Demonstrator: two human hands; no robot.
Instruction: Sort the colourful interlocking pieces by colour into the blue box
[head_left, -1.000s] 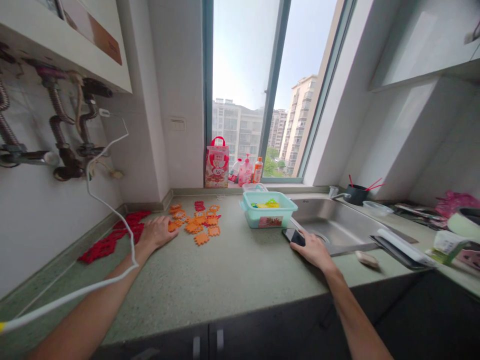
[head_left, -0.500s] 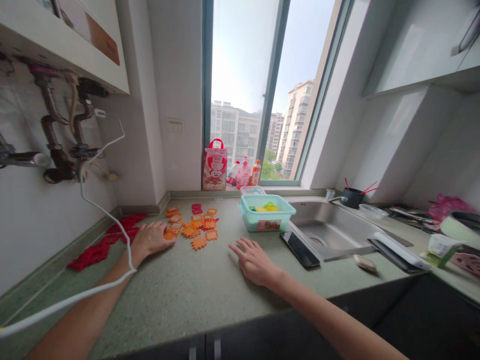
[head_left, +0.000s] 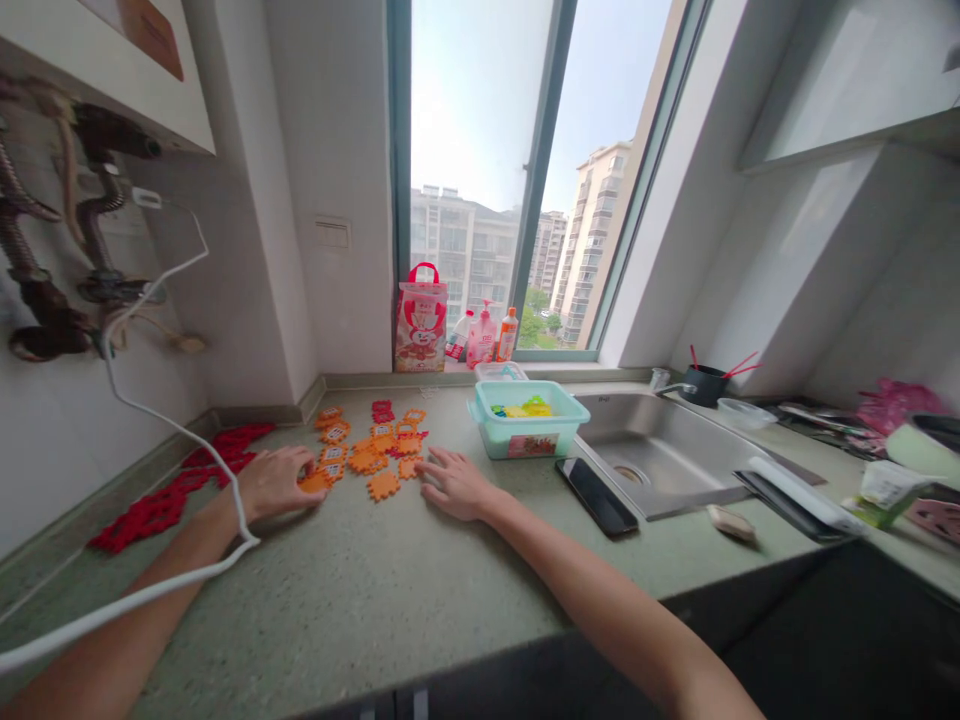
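Note:
On the left of the counter, my left hand (head_left: 279, 484) curls its thumb and fingers round an orange notched-edge plastic piece (head_left: 315, 483), which lies at the near end of a column of similar pieces. My right hand (head_left: 454, 484) is palm down with fingers stretched, its fingertips beside an orange piece (head_left: 409, 467); whether they touch is unclear. Between the hands lies a loose group of orange notched pieces (head_left: 367, 458), some overlapping. A few red pieces (head_left: 382, 410) sit behind them. More red pieces (head_left: 146, 515), laid out along the wall, are partly behind my left arm.
A turquoise tub (head_left: 525, 440) of yellow and other coloured pieces stands right of centre. Beside it are a black phone (head_left: 597, 497) and the steel sink (head_left: 660, 440). A white cable (head_left: 161, 585) hangs across my left forearm. Bottles (head_left: 481, 338) and a pink bag (head_left: 421, 325) stand by the window.
My right hand has moved left, from bare counter to the edge of the orange pieces. My left hand stays at the orange column. The view has shifted slightly to the right.

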